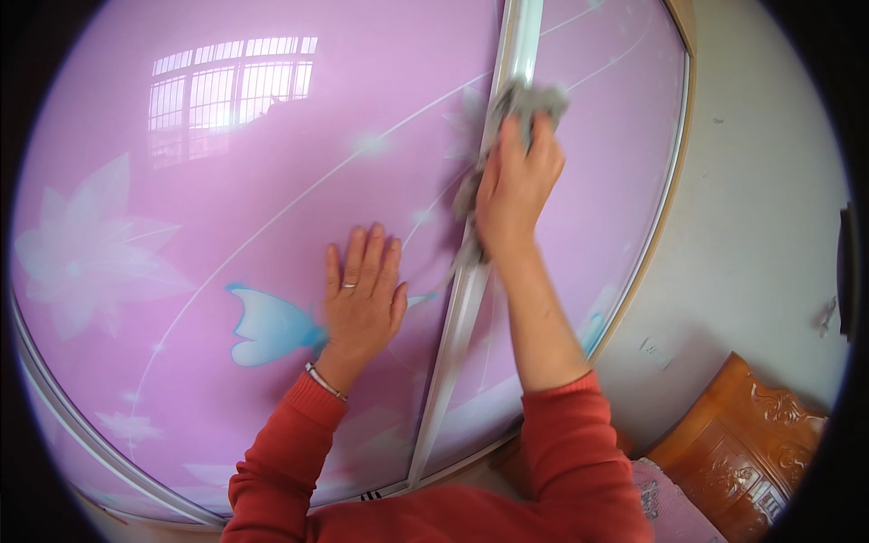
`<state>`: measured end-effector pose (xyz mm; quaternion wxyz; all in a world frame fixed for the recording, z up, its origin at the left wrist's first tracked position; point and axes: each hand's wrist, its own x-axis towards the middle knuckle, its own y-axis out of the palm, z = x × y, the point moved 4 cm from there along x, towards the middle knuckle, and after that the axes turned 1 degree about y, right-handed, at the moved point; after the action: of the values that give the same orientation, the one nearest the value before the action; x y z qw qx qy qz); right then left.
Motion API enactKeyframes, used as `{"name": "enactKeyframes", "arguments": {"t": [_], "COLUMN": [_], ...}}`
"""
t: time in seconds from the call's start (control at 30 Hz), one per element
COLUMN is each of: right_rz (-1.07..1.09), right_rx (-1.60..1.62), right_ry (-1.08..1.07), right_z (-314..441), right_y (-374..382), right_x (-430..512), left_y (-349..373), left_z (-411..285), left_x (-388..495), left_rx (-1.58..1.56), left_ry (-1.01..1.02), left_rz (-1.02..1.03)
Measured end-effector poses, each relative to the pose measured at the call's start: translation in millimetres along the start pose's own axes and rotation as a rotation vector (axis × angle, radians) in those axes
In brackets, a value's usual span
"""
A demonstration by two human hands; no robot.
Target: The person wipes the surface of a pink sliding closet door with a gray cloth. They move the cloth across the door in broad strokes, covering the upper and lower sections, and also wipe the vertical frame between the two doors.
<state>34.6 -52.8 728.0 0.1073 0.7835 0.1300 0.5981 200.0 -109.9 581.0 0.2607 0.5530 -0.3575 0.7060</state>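
A grey cloth (536,102) is bunched in my right hand (516,183), its ends hanging out to the left of the fingers. The cloth lies against the white vertical frame strip (461,319) between two glossy pink door panels. Flat on the left pink panel (258,163) rests my left hand (363,292), fingers spread, with a ring and a bracelet on it and nothing held. Beside that hand is a printed blue and white butterfly (271,326). The right pink panel (597,183) extends beyond my right hand. Cloth and right fingers look slightly blurred.
A pale wall (747,203) meets the doors' right edge. At lower right stands a carved wooden headboard (740,448), with pink bedding (672,502) before it. A dark object (845,271) is on the wall at far right. The left panel reflects a barred window.
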Motion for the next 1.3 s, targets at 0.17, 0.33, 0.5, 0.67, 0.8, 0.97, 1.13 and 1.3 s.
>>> {"name": "enactKeyframes", "arguments": {"t": [0.17, 0.33, 0.5, 0.67, 0.8, 0.97, 1.13, 1.3], "right_rz": [0.153, 0.327, 0.270, 0.189, 0.026, 0.187, 0.319, 0.335], "right_rx": [0.031, 0.038, 0.013, 0.022, -0.044, -0.065, -0.032, -0.159], "right_ry": [0.075, 0.136, 0.048, -0.042, -0.112, -0.014, 0.036, -0.102], "right_z": [-16, 21, 23, -30, -42, -8, 23, 0], "right_y": [12, -38, -36, 26, 50, 12, -32, -8], "right_x": [26, -87, -84, 55, 107, 26, -74, -11], "left_y": [23, 28, 33, 36, 34, 33, 34, 34], "left_z": [-8, -6, -4, -2, -1, -1, -3, -2], "left_x": [16, 14, 13, 11, 9, 10, 10, 10], "left_rx": [0.074, 0.143, 0.183, 0.203, 0.204, 0.195, 0.203, 0.217], "left_ry": [-0.039, -0.053, -0.053, -0.049, -0.045, -0.042, -0.038, -0.025], "left_rz": [-0.029, -0.037, -0.054, -0.068, -0.060, -0.050, -0.059, -0.083]}}
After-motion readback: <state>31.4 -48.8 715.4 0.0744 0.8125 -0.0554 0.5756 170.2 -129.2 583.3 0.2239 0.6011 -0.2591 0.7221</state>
